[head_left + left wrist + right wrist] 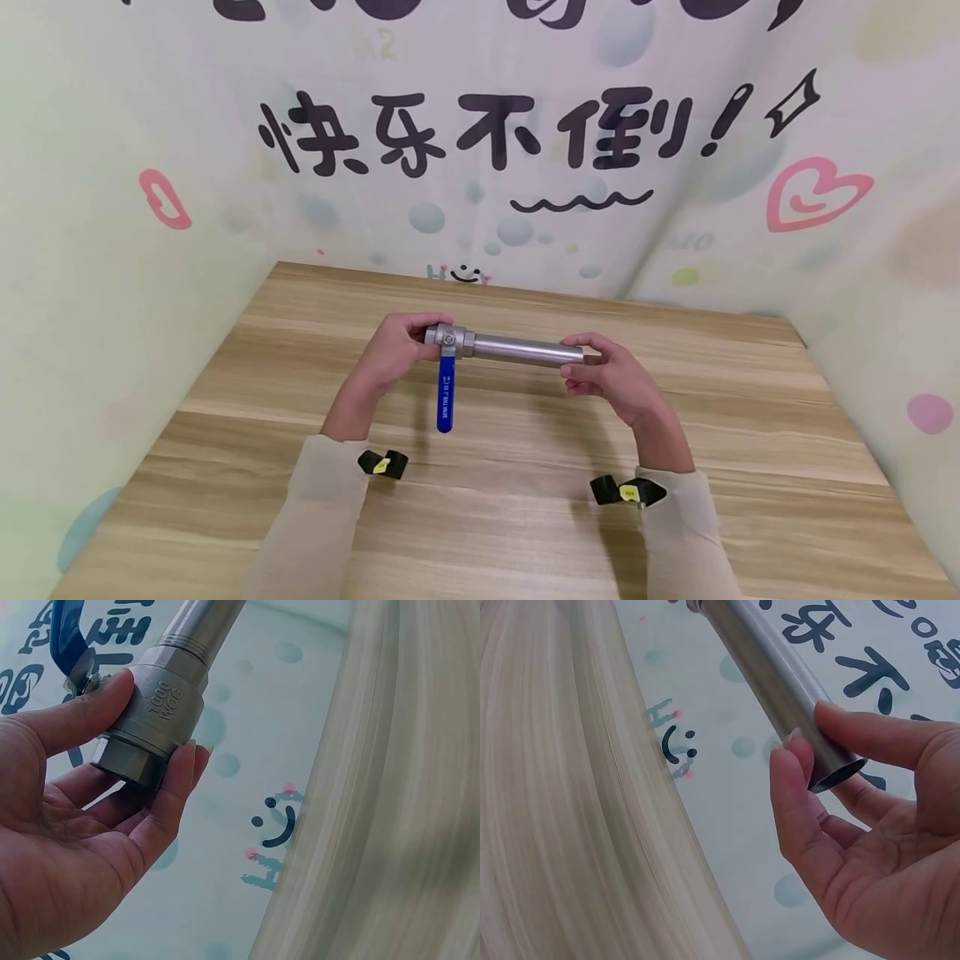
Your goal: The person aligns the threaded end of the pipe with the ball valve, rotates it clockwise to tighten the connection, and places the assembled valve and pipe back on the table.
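Ball valve (450,340) and steel pipe (525,350) are forming one straight piece, which we are holding up off the table (487,508), over its 12 o'clock side. Seen from the head, the pipe is running from the valve toward 3 o'clock, while the blue handle (446,396) is pointing to 6 o'clock. Our left grip (397,350) is pinching the valve body at the 9 o'clock end, thumb opposing fingers; our right grip (611,379) is pinching the pipe's free end at 3 o'clock. As for progress, we are judging the joining as done at least in part, since the pipe is sitting in the valve's collar. A few thread rings (186,646) are showing there, so some tightening may be remaining; we are not managing to tell.
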`<state>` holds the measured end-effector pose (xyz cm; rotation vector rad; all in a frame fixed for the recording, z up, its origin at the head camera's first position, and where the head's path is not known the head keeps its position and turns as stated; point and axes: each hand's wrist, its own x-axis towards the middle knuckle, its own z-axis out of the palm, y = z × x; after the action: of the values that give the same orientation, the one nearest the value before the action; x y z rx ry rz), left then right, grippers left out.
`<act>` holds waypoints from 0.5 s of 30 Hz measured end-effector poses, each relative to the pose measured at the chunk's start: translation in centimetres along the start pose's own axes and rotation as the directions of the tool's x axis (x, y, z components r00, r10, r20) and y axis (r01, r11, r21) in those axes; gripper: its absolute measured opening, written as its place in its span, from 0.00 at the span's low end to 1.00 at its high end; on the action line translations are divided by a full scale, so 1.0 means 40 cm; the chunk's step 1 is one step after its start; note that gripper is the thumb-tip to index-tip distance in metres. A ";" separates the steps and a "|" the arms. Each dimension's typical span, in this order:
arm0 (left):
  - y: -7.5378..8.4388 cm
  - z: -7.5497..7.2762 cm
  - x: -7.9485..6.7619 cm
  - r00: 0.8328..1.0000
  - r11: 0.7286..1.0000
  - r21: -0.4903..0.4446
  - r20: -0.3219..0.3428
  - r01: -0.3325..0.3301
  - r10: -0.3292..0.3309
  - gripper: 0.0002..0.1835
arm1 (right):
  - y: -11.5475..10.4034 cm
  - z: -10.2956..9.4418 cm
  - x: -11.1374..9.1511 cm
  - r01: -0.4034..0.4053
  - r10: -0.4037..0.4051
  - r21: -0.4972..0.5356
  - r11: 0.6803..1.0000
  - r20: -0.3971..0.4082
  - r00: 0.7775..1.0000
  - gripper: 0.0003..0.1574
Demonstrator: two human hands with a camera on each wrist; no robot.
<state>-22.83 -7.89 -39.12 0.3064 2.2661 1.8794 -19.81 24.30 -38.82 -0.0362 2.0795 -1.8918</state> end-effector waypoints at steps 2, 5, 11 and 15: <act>-0.001 -0.001 0.000 1.000 1.000 0.003 0.000 0.000 0.000 0.24 | 0.000 0.001 0.001 0.003 -0.003 0.006 1.000 0.002 1.000 0.24; -0.003 -0.001 0.000 1.000 1.000 0.008 0.002 -0.007 0.007 0.23 | 0.000 0.000 0.001 0.006 -0.006 0.013 1.000 0.005 1.000 0.21; 0.001 0.004 0.001 1.000 1.000 0.004 0.005 -0.016 0.016 0.23 | -0.002 -0.001 0.000 0.004 -0.004 0.043 0.999 0.019 1.000 0.18; 0.001 0.005 0.000 1.000 1.000 0.010 0.001 -0.011 0.011 0.23 | -0.001 0.001 0.000 -0.008 0.007 0.068 0.998 0.023 1.000 0.17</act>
<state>-22.78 -7.71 -39.10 0.3217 2.2779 1.8734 -19.82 24.27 -38.78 -0.0335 1.9961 -1.9477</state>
